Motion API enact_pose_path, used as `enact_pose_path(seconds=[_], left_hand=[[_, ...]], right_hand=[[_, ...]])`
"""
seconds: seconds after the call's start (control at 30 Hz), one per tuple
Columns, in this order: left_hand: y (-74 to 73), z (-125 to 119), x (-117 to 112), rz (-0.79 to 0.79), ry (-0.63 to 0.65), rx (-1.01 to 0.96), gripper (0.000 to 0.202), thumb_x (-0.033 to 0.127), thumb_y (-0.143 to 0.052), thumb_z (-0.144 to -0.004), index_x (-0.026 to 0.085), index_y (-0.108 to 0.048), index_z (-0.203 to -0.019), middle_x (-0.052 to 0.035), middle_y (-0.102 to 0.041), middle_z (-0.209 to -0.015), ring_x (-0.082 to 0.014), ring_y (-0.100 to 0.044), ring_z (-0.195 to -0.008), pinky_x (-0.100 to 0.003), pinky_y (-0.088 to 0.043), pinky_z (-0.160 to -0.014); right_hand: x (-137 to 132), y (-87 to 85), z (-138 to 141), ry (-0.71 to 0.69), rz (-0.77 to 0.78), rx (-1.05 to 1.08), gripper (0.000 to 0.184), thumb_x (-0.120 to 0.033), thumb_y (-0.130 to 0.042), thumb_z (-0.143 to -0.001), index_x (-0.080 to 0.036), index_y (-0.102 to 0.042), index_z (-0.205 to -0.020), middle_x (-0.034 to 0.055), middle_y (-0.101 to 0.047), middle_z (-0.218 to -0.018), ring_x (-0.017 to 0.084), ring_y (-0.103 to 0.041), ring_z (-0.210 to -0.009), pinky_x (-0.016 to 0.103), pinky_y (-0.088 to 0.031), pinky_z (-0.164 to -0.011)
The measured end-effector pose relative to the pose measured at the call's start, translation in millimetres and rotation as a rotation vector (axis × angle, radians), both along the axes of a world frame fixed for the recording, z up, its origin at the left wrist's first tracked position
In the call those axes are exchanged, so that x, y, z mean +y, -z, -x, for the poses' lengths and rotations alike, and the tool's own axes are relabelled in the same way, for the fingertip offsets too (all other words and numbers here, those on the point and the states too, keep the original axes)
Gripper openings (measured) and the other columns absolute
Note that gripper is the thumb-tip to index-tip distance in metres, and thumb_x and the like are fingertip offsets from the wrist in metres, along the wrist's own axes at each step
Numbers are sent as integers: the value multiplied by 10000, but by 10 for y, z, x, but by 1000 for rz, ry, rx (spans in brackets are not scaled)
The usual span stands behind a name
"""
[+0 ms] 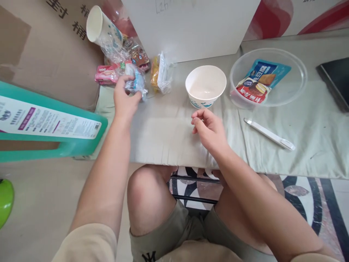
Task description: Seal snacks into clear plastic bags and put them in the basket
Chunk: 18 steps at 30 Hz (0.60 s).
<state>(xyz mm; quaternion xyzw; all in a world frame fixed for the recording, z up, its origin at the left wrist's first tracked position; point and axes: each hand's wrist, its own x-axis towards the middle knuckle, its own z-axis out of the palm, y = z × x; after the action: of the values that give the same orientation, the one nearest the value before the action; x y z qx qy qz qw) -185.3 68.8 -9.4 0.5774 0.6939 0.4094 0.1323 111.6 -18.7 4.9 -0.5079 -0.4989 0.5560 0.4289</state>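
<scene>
My left hand (124, 96) reaches to the far left of the cloth-covered table and closes on a small clear-wrapped snack packet (136, 80). A pink packet (105, 74) and other wrapped snacks (139, 57) lie just beyond it. A yellow snack in clear wrap (160, 72) sits to its right. My right hand (208, 129) rests on the cloth near the middle, fingers curled loosely with nothing in them, just in front of an empty white paper bowl (205, 85).
A clear plastic bowl (297, 85) holds a blue and red snack bag (260, 82). A white stick-like tool (269, 134) lies on the cloth (313, 153). A paper cup (99, 27) tips at the back left. A teal stool (54, 127) and cardboard box (49, 54) stand left; a dark object (336, 80) lies right.
</scene>
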Motion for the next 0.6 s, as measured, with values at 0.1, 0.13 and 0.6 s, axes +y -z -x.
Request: enact_pose_path(seconds=[0.1,0.13,0.6], left_hand=[[24,75,-261,-109,-74,-341,669,527,-852,-602,313,-488,-1121,72,-626,-1094,-132,-539,-902,-380,-493,-775],[5,48,-392,-108,-51,-451,666,519,-850,-597,336,-481,-1120,67,-625,-1083,-141,-551,-877,-368,-492,-726],[86,-1604,-1179,317,494,-700,412,500,-718,-786,267,-599,-1104,-56,-675,-1029,-183,-675,-791,-300,-565,-653]], right_hand=[[-8,11,1,-16,-17,-17,98,-304,-568,-842,-211,-588,-869,-26,-632,-801,86,-555,-570,268,-463,-580],[-17,11,-1,-24,-22,-21,101,-309,-569,-847,-213,-586,-873,-25,-630,-805,87,-552,-572,271,-463,-583],[-176,145,-544,-81,-82,-112,467,-377,-732,-754,-234,-526,-1147,60,-653,-1160,188,-655,-958,339,-547,-773]])
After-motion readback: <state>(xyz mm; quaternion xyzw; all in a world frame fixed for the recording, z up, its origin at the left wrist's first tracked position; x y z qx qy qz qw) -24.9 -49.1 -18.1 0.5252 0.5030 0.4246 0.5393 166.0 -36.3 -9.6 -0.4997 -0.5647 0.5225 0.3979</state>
